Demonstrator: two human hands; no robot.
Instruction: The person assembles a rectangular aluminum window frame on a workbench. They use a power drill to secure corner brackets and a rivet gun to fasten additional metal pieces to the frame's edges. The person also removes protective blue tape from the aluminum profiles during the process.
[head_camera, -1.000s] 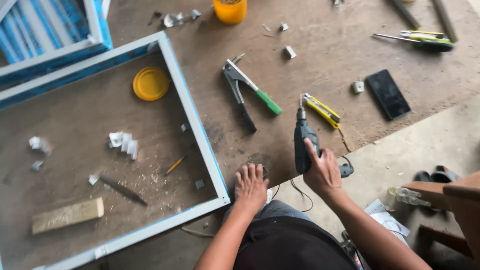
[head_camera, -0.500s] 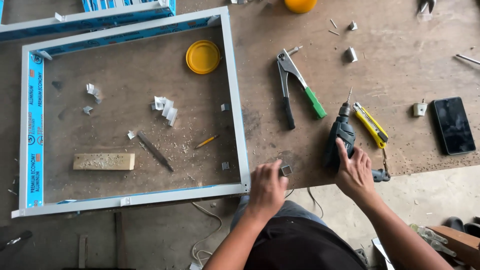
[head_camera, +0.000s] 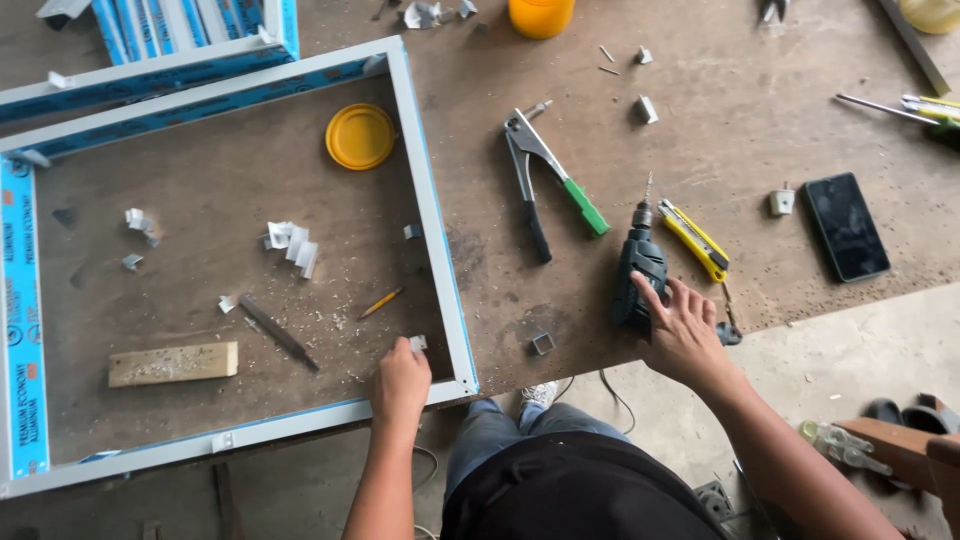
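Note:
My left hand (head_camera: 400, 382) rests inside the near right corner of a white and blue aluminium frame (head_camera: 436, 215), fingers closed on a small metal bracket (head_camera: 418, 343). My right hand (head_camera: 682, 330) lies with spread fingers on the handle of a dark electric drill (head_camera: 640, 275) that lies flat on the workbench, bit pointing away from me. Another small square bracket (head_camera: 542, 343) sits on the bench between my hands.
A rivet tool with a green grip (head_camera: 545, 180), a yellow utility knife (head_camera: 695, 240), a black phone (head_camera: 846, 226) and a small plug (head_camera: 781, 202) lie on the bench. Inside the frame: yellow lid (head_camera: 360, 136), wood block (head_camera: 173, 363), pencil (head_camera: 382, 302), file (head_camera: 278, 332), metal scraps.
My left hand moved left from the bench edge into the frame's corner, leaving a small bracket on the bench. My right hand stays on the drill. The view has shifted.

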